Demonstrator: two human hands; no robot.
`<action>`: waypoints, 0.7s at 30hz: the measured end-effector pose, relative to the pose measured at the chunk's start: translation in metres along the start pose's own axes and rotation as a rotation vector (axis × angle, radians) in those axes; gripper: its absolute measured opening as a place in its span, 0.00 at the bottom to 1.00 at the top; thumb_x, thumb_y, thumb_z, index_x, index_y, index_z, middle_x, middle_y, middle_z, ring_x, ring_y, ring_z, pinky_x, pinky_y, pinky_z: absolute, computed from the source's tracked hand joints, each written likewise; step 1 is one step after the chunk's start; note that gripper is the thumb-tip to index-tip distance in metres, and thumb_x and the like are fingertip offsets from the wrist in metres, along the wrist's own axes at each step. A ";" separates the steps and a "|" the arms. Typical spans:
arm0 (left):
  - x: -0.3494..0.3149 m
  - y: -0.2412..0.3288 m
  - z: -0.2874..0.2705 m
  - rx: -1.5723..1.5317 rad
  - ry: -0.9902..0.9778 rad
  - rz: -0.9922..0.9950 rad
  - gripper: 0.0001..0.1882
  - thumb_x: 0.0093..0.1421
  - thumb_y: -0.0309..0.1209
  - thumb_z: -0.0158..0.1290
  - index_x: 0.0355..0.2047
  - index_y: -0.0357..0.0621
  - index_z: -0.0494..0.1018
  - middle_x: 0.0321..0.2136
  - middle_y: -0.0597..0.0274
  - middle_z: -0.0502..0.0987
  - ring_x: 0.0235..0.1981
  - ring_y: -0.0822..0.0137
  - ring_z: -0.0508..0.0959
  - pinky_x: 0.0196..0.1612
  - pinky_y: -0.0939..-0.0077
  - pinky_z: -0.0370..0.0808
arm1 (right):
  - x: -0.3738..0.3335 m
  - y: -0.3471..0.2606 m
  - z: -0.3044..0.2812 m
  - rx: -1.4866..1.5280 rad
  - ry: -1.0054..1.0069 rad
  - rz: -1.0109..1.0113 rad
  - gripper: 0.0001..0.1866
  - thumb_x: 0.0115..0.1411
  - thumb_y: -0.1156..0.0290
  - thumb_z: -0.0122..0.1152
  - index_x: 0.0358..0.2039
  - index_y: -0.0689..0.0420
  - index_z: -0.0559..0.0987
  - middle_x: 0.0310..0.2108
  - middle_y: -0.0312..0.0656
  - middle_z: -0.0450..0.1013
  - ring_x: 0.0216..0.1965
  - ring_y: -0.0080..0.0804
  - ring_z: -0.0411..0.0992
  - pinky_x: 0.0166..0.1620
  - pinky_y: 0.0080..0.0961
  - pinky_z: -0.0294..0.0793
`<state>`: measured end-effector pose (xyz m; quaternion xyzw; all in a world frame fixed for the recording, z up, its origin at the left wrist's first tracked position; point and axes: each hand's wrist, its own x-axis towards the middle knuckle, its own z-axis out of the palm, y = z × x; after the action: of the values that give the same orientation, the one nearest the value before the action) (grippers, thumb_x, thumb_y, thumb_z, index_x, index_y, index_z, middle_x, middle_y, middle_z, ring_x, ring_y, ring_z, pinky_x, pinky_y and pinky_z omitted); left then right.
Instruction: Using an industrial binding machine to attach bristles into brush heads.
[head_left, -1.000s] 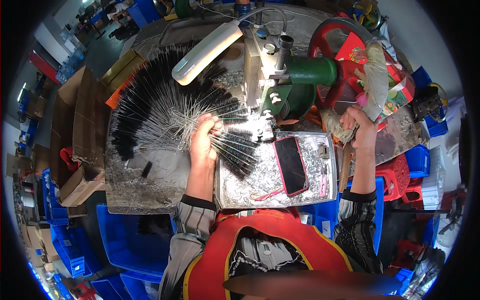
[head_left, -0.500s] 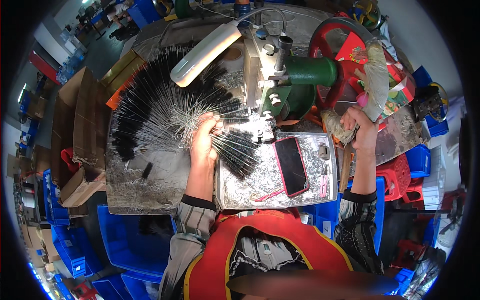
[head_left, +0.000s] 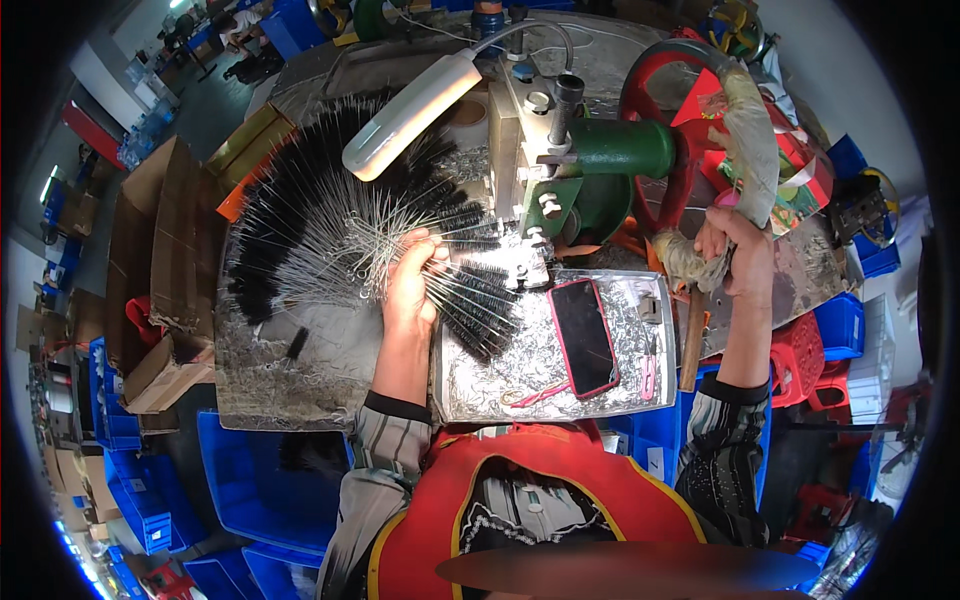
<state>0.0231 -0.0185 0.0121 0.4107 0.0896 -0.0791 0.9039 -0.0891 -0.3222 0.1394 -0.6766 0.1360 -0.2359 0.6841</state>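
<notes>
My left hand (head_left: 408,282) is closed round the wire stems of several twisted-wire tube brushes (head_left: 475,310), whose black bristle ends fan out to the right, by the machine's lit working head (head_left: 525,255). Behind and left of it spreads a large pile of the same brushes (head_left: 290,215), looped wire ends toward the hand. My right hand (head_left: 742,255) grips the cloth-wrapped part of the red handwheel (head_left: 640,100) on a green hand press (head_left: 620,148). Some of its fingers are hidden by the wrapping and the hand itself.
A white lamp (head_left: 410,115) hangs over the pile. Before the press, a metal tray (head_left: 470,395) holds a pink-cased phone (head_left: 584,338) and a small pink-handled tool (head_left: 649,370). A wooden handle (head_left: 691,340) stands right of it. Cardboard boxes (head_left: 150,260) and blue bins (head_left: 260,490) flank the worktable.
My right hand has shifted a little to the right, its forearm swinging outward along with the wrapped handwheel rim. My left hand and its brushes stay almost in place.
</notes>
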 end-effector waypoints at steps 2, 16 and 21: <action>0.001 0.000 -0.001 -0.007 -0.011 0.005 0.08 0.48 0.19 0.48 0.32 0.37 0.67 0.24 0.58 0.73 0.22 0.71 0.72 0.25 0.82 0.71 | -0.001 0.003 0.000 0.033 0.006 -0.042 0.12 0.45 0.75 0.51 0.08 0.58 0.64 0.07 0.37 0.57 0.10 0.26 0.59 0.20 0.23 0.62; -0.002 0.005 -0.001 -0.111 -0.063 -0.052 0.09 0.48 0.17 0.48 0.31 0.38 0.66 0.24 0.55 0.72 0.23 0.68 0.72 0.25 0.79 0.72 | -0.005 0.024 -0.003 0.063 0.121 -0.093 0.05 0.44 0.77 0.52 0.15 0.62 0.67 0.07 0.37 0.57 0.10 0.26 0.59 0.20 0.24 0.63; 0.006 0.007 -0.015 -0.153 0.013 -0.064 0.08 0.49 0.20 0.48 0.32 0.40 0.67 0.25 0.57 0.73 0.23 0.67 0.73 0.26 0.76 0.72 | 0.002 -0.012 0.004 0.048 -0.026 -0.081 0.11 0.44 0.74 0.53 0.10 0.59 0.65 0.06 0.37 0.58 0.07 0.26 0.58 0.16 0.22 0.61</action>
<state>0.0293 -0.0027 0.0058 0.3381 0.1143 -0.0981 0.9290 -0.0871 -0.3190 0.1521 -0.6680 0.0940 -0.2577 0.6918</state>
